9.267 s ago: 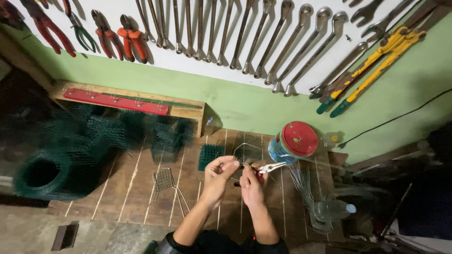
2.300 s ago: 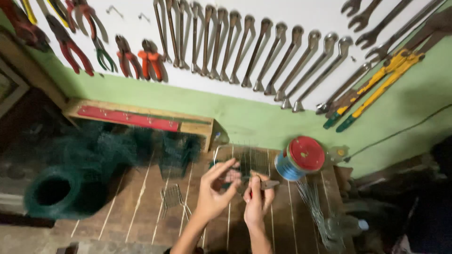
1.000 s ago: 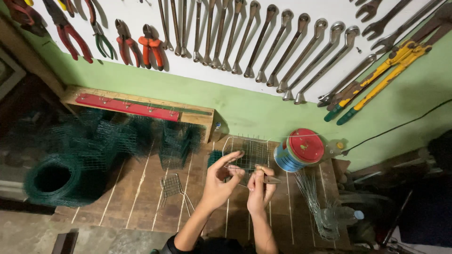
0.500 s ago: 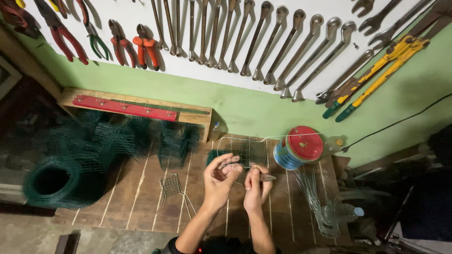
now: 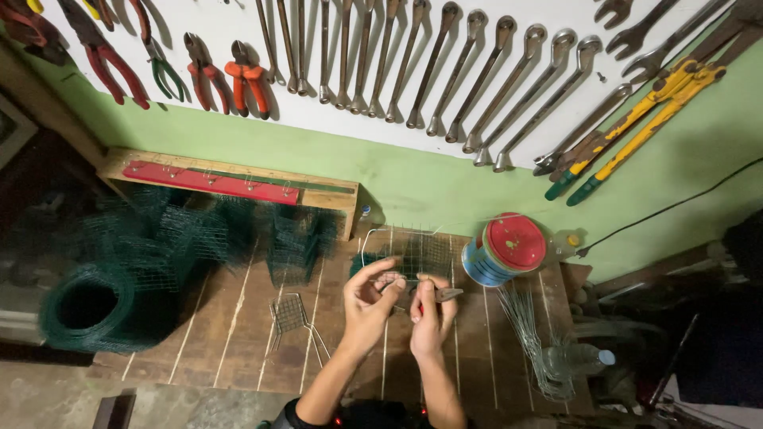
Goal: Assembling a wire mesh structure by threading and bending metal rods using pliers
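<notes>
- The left hand (image 5: 367, 306) pinched the near edge of a small rectangular panel of dark green wire mesh (image 5: 413, 256), thumb and forefinger pressed together on a wire — the rest of the fingers curled loosely beneath.
- The right hand (image 5: 429, 314) was closed round a small pair of pliers with a grey metal nose (image 5: 442, 295), the nose pointing right, away from the panel's edge; whether the nose itself gripped a wire could not be told.
- The mesh panel stood just beyond both hands, tilted up off the brown wooden plank worktop (image 5: 246, 334), its lower edge at the fingertips and its far edge near the green wall.
- To do this step well, in the writer's judgement, the left grip had to hold the panel steady close to the working point, so the pliers could bite one wire squarely — a loose hold would let the mesh twist.
- A blue tin with a red lid (image 5: 505, 248) lay just right of the panel, and a bundle of thin cut wires (image 5: 531, 330) lay right of the hands.
</notes>
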